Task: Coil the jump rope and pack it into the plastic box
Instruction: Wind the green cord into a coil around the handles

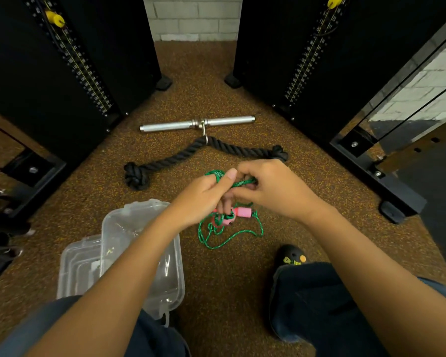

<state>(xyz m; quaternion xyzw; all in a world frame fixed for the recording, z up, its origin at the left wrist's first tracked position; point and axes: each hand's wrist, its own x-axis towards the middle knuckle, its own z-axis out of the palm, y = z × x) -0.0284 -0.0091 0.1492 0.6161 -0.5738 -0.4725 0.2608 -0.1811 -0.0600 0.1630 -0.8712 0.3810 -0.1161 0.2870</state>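
Note:
A green jump rope [218,237] with pink handles [242,212] hangs in loose loops from both hands above the speckled floor. My left hand [204,197] grips a bundle of the cord, with loops around its fingers. My right hand [271,186] pinches the cord just beside the left thumb. The clear plastic box [175,258] stands open on the floor to the lower left, partly hidden by my left forearm. Its clear lid [77,264] lies beside it on the left.
A thick black rope attachment [180,157] and a steel bar handle [170,126] lie on the floor beyond my hands. Black weight-stack towers [307,47] stand left and right. My knee and a black shoe [291,256] are at lower right.

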